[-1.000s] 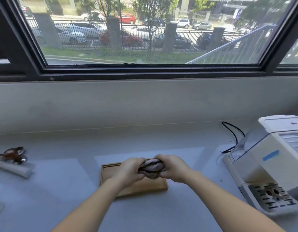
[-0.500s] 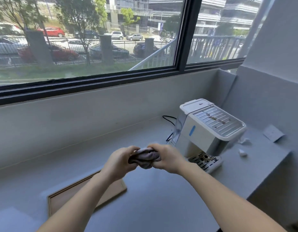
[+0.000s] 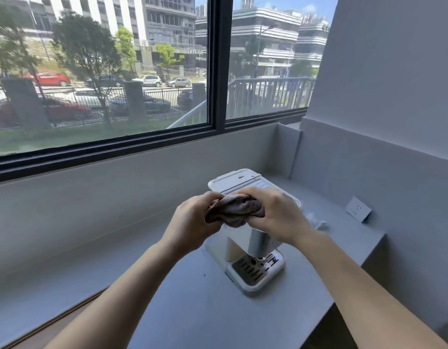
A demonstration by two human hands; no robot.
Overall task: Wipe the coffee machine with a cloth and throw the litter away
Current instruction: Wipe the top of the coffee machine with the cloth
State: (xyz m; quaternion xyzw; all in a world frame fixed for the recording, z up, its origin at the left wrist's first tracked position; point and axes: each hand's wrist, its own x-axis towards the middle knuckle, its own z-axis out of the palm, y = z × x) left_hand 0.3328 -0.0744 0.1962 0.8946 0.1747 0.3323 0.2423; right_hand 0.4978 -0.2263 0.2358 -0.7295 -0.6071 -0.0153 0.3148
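The left hand [image 3: 192,222], the right hand [image 3: 278,217] and the cloth [image 3: 235,210] cover the middle of the coffee machine [image 3: 258,270], so its front is not visible. White litter [image 3: 317,221] shows only partly behind the right wrist, blurred. The picture's bottom-left corner cuts off the wooden board [image 3: 49,328].

No lettering, label or number here is legible.

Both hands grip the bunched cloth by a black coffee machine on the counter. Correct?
No. The head view shows the coffee machine on the counter is white, not black. The rest stands: left hand and right hand both grip the bunched cloth.
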